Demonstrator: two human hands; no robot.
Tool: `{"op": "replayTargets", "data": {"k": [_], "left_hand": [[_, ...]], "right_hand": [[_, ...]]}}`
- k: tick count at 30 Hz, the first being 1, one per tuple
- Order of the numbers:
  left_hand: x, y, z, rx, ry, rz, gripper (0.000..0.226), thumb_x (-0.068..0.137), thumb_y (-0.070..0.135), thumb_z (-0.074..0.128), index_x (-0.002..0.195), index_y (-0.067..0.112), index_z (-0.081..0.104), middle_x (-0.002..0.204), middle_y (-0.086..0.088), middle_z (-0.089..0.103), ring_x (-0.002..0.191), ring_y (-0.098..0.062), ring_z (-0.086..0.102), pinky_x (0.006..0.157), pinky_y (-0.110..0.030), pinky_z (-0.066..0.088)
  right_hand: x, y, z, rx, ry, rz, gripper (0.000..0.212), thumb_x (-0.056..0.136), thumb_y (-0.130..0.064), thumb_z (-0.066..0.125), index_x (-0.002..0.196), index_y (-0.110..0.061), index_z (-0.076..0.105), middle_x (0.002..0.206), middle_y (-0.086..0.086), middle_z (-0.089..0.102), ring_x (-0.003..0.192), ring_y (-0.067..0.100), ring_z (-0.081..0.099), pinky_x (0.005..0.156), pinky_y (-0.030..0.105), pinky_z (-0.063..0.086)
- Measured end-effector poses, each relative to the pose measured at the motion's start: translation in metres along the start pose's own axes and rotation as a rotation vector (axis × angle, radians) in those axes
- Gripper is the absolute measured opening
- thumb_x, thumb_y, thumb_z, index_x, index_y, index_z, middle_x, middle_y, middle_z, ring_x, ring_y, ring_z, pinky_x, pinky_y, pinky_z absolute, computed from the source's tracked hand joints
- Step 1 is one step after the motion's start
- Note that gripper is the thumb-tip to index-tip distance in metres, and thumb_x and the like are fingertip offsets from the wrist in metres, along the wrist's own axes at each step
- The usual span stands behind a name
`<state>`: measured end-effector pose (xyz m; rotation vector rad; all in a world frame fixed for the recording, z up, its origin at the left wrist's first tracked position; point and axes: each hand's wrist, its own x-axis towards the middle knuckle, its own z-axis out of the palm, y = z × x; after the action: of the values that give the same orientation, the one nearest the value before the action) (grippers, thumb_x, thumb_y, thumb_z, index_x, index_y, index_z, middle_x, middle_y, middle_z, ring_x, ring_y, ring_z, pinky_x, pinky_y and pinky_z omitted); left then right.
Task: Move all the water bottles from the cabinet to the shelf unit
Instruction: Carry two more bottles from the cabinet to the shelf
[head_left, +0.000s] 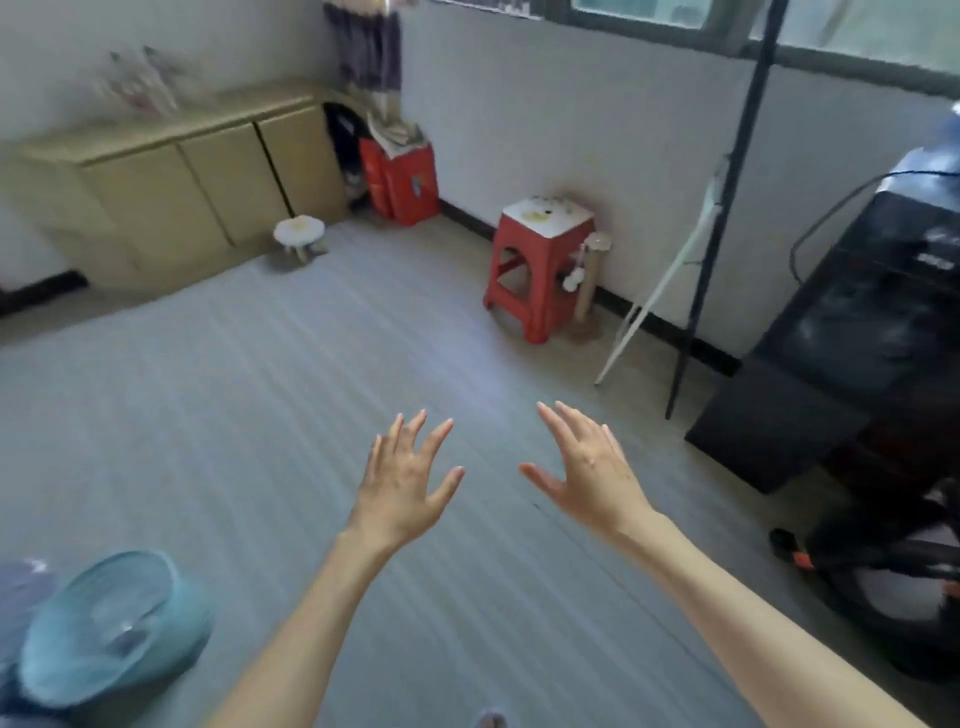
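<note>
A low beige cabinet (171, 176) with three shut doors stands against the far left wall. On its top, blurred clear shapes (137, 83) may be bottles; I cannot tell for certain. My left hand (402, 480) and my right hand (587, 470) are stretched out side by side over the grey floor, fingers spread, holding nothing. Both are far from the cabinet. No shelf unit can be made out in the head view.
A red stool (540, 270) stands by the right wall, red bags (402, 179) in the far corner, a small white stool (300, 234) before the cabinet. A black stand pole (722, 208) and black water dispenser (872, 332) fill the right. A teal basket (111, 629) lies at lower left.
</note>
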<state>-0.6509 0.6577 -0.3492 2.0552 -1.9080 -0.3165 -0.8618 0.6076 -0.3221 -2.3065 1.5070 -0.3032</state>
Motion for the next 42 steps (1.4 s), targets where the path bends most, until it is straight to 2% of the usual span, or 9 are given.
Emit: {"op": "replayTargets", "data": {"k": [6, 9, 15, 25, 30, 35, 42], "left_hand": [[0.014, -0.113, -0.055, 0.003, 0.110, -0.263, 0.084, 0.067, 0.067, 0.009, 0.141, 0.031, 0.024, 0.153, -0.005, 0.020, 0.142, -0.024, 0.010, 0.114, -0.033, 0.009], [0.034, -0.160, -0.075, 0.000, 0.176, -0.351, 0.083, 0.068, 0.067, 0.010, 0.141, 0.029, 0.025, 0.152, -0.006, 0.021, 0.142, -0.025, 0.011, 0.114, -0.032, 0.009], [0.120, -0.248, -0.102, 0.020, 0.254, -0.455, 0.083, 0.069, 0.067, 0.010, 0.141, 0.029, 0.025, 0.153, -0.004, 0.020, 0.142, -0.024, 0.010, 0.114, -0.032, 0.009], [0.264, -0.376, -0.161, -0.008, 0.360, -0.586, 0.081, 0.071, 0.065, 0.014, 0.139, 0.025, 0.031, 0.151, -0.006, 0.024, 0.141, -0.025, 0.013, 0.114, -0.035, 0.012], [0.346, -0.450, -0.176, -0.017, 0.357, -0.619, 0.080, 0.072, 0.064, 0.015, 0.139, 0.023, 0.033, 0.150, -0.007, 0.026, 0.141, -0.026, 0.015, 0.113, -0.035, 0.014], [0.438, -0.542, -0.192, 0.008, 0.316, -0.618, 0.084, 0.070, 0.065, 0.011, 0.140, 0.024, 0.032, 0.151, -0.006, 0.025, 0.141, -0.026, 0.016, 0.113, -0.038, 0.014], [0.580, -0.667, -0.263, 0.036, 0.335, -0.534, 0.080, 0.073, 0.063, 0.011, 0.141, 0.024, 0.029, 0.152, -0.004, 0.022, 0.142, -0.024, 0.011, 0.114, -0.035, 0.011]], "right_hand": [[0.122, -0.109, 0.039, -0.030, -0.079, -0.311, 0.076, 0.081, -0.062, 0.039, 0.145, -0.022, 0.023, 0.150, 0.008, 0.029, 0.139, 0.025, 0.025, 0.113, 0.044, 0.020], [0.183, -0.152, 0.055, -0.027, -0.100, -0.415, 0.073, 0.086, -0.058, 0.045, 0.145, -0.022, 0.021, 0.151, 0.008, 0.029, 0.139, 0.025, 0.024, 0.114, 0.043, 0.019], [0.316, -0.213, 0.088, -0.028, -0.123, -0.567, 0.073, 0.086, -0.058, 0.045, 0.145, -0.022, 0.021, 0.150, 0.008, 0.029, 0.138, 0.026, 0.026, 0.113, 0.044, 0.022], [0.547, -0.294, 0.100, -0.022, -0.148, -0.655, 0.071, 0.088, -0.053, 0.045, 0.146, -0.022, 0.019, 0.151, 0.007, 0.027, 0.139, 0.024, 0.023, 0.114, 0.042, 0.019], [0.652, -0.337, 0.126, -0.013, -0.155, -0.687, 0.071, 0.088, -0.053, 0.044, 0.146, -0.022, 0.018, 0.151, 0.006, 0.026, 0.139, 0.022, 0.024, 0.115, 0.042, 0.019], [0.774, -0.381, 0.155, -0.047, -0.141, -0.672, 0.071, 0.089, -0.053, 0.043, 0.146, -0.023, 0.014, 0.152, 0.004, 0.024, 0.141, 0.020, 0.020, 0.116, 0.042, 0.013], [0.938, -0.462, 0.168, -0.042, -0.084, -0.666, 0.073, 0.088, -0.054, 0.044, 0.147, -0.024, 0.013, 0.153, 0.004, 0.022, 0.142, 0.021, 0.017, 0.116, 0.042, 0.011]]}}
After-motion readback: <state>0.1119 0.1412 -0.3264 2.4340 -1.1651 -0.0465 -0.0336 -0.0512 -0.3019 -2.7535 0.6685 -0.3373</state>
